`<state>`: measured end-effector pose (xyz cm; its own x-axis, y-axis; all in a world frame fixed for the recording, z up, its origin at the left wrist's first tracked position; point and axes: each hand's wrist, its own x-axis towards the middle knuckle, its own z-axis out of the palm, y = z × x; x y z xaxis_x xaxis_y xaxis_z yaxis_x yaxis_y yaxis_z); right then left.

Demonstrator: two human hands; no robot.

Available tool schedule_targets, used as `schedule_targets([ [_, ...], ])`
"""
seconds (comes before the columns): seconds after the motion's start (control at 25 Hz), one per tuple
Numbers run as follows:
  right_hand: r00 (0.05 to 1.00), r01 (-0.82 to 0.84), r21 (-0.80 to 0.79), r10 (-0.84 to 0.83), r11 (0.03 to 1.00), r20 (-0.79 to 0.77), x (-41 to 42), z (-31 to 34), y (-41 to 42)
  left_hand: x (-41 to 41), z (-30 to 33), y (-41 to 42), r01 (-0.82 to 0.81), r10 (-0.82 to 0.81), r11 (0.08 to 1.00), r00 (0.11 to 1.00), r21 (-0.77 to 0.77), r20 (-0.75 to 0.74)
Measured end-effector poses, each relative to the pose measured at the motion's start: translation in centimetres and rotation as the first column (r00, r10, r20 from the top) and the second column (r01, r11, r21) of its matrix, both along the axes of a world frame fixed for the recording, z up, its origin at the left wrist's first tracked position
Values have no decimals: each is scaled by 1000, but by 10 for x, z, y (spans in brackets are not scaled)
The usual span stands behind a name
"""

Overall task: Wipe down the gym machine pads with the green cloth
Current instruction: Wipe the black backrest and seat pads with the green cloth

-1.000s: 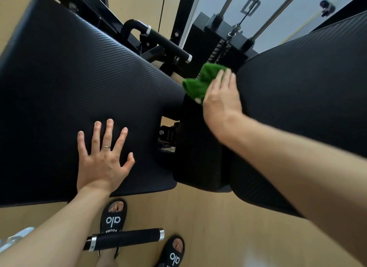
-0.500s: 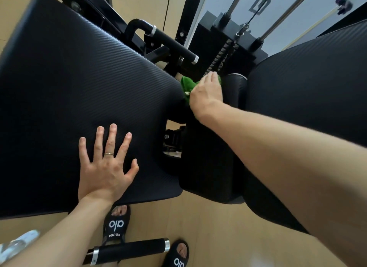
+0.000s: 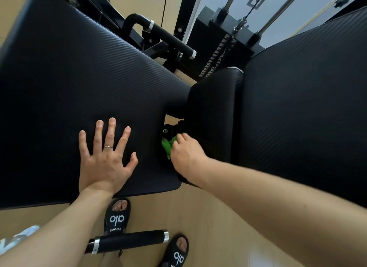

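Observation:
A wide black textured pad (image 3: 79, 91) fills the left of the view. My left hand (image 3: 106, 157) lies flat on its near part, fingers spread, a ring on one finger. A narrower smooth black pad (image 3: 214, 107) stands in the middle, beside a large textured pad (image 3: 301, 111) on the right. My right hand (image 3: 185, 153) presses the green cloth (image 3: 167, 145) against the lower left side of the middle pad, in the gap between the pads. Most of the cloth is hidden under my fingers.
A black handle bar with chrome ends (image 3: 170, 40) juts out behind the pads, with the weight stack and cables (image 3: 224, 38) further back. Another black grip bar (image 3: 129, 242) crosses low in front of my two sandalled feet (image 3: 117, 217) on the wooden floor.
My right hand has slid the green cloth down the middle pad from its top end to its lower left side. My left hand has stayed flat on the left pad.

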<state>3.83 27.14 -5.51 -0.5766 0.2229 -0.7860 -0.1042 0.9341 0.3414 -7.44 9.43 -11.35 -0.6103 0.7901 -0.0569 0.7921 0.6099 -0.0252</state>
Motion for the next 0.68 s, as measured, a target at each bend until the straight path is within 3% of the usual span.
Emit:
schedule_targets([
  [0.16, 978, 73, 175, -36, 982, -205, -50, 48, 91, 1, -2, -2, 5, -5, 1000, 1000, 14, -9],
  [0.32, 968, 208, 455, -115, 866, -223, -63, 90, 139, 0, -2, -1, 7, -7, 1000, 1000, 6, -13],
  [0.48, 958, 266, 490, -173, 830, -227, -39, 96, 113, 1, -1, -2, -2, 2, 1000, 1000, -8, -4],
  [0.68, 965, 176, 475, -56, 862, -256, -10, 96, 79, 1, -2, -3, -21, 19, 997, 999, -71, -29],
])
